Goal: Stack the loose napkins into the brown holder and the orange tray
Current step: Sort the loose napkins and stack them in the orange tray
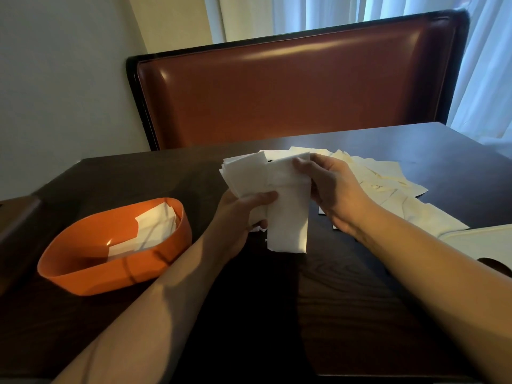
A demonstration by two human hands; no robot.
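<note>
Napkins are mid-collection at this step: we hold a gathered stack (243, 176) in our left hand (238, 217), fingers closed around its lower edge with the thumb pressed across the front. Our right hand (329, 187) is closed in a pinch on the top of a single folded napkin (288, 214), which hangs down in front of the stack and overlaps it. Both hands are raised above the dark surface (346, 300), not resting on it. Loose napkins (388, 187) lie scattered on the surface behind and to the right of our right hand. We see the orange tray (83, 270) at left, near our left forearm, with a few napkins (152, 228) already lying inside it. We cannot identify the brown holder with confidence; a dark shape at the far left edge may be it. We judge the step in hand to be adding one napkin to the stack. The next move calls for squaring the single napkin against the stack so edges align, then either gathering more or carrying the stack left to the tray.
</note>
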